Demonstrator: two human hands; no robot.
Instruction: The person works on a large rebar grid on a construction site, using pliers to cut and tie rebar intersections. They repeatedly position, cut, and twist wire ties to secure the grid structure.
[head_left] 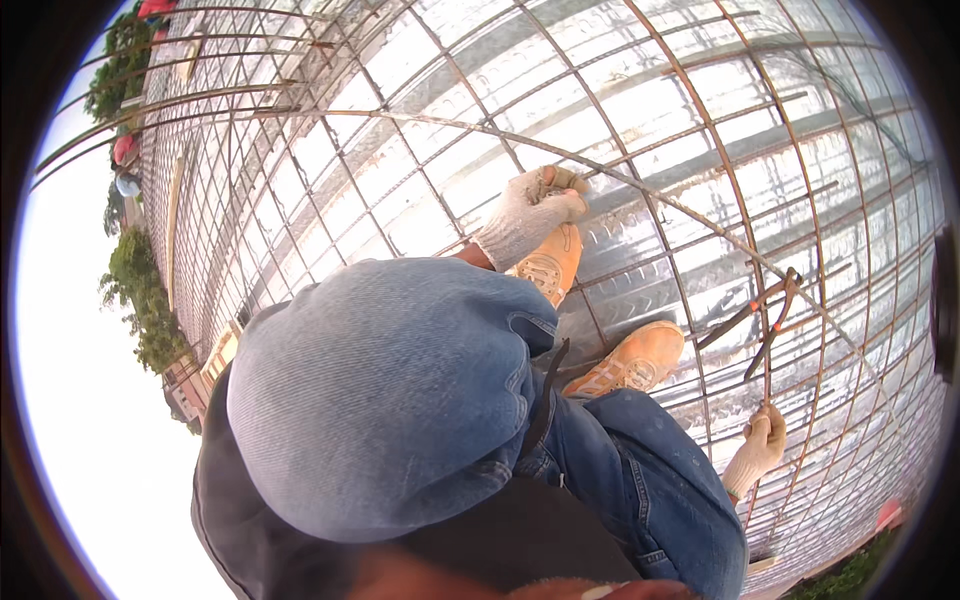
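My left hand (535,212), in a pale knit glove, is beside the toe of one tan shoe (553,262). Its fingers are curled close to a mesh bar; what lies in them, if anything, is too small to make out. Past my right knee, my right hand (762,445), also gloved, is closed near a reinforcing bar (767,370). Whether it grips that bar or something thin is unclear. A pair of pincers (772,305) with dark, orange-marked handles rests on the mesh between my hands, touched by neither. My other tan shoe (638,358) stands on the deck.
A rusty reinforcing bar mesh (700,110) spreads over shiny ribbed metal decking (620,245). One long bar (690,212) crosses the grid diagonally. Loose bar ends (100,135) jut out at the far left, near people in red headgear and trees (145,300).
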